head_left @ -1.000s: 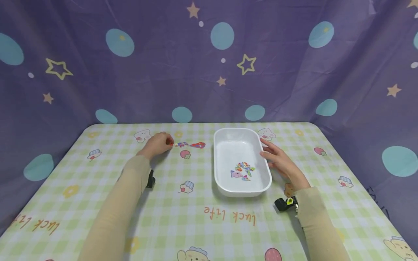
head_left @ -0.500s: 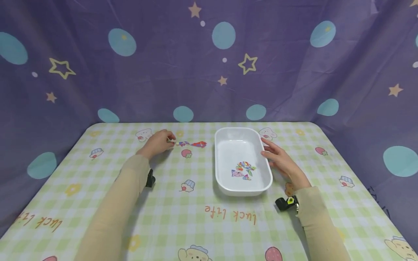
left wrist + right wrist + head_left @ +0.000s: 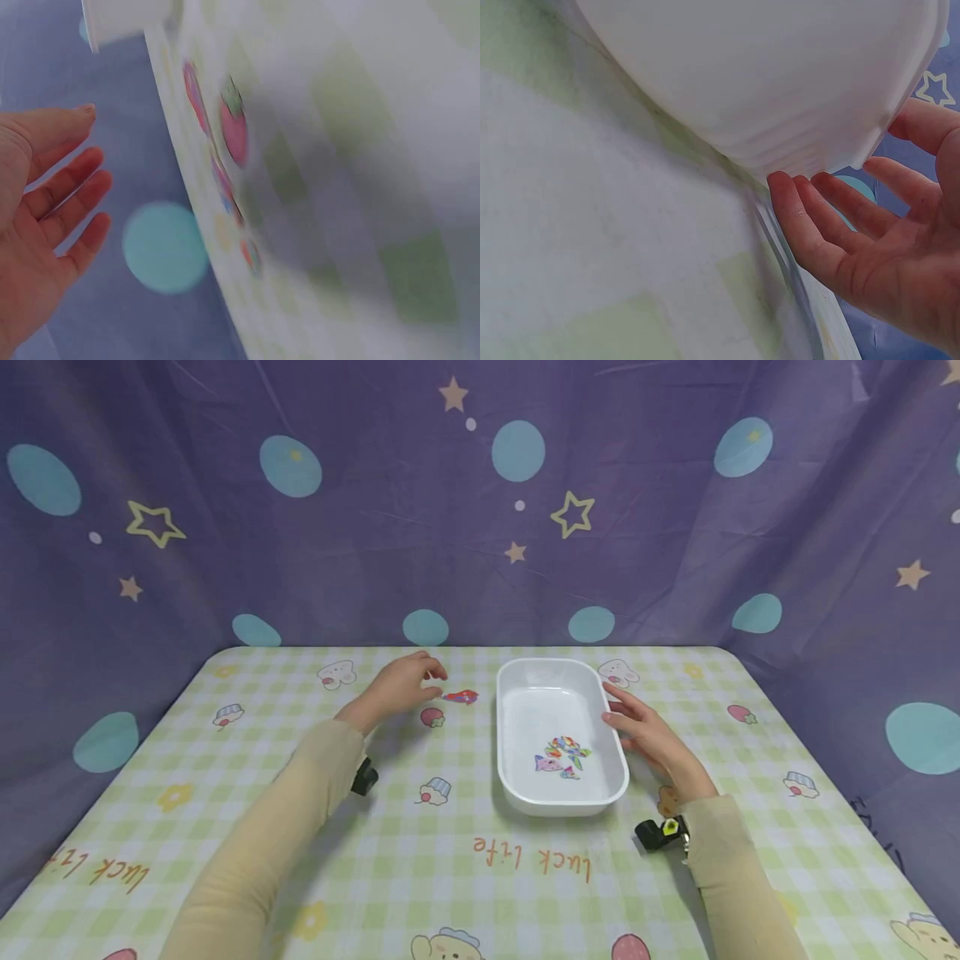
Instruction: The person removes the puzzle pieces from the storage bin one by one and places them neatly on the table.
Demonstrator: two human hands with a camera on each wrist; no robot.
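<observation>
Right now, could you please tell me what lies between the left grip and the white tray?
The head view shows a red-and-purple piece on the tablecloth, between the left grip and the tray.

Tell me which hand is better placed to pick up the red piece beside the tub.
Likely the left hand: it is close to the red piece, fingers apart, holding nothing. The right hand is on the other side of the tub, its fingers at the tub's right wall.
</observation>
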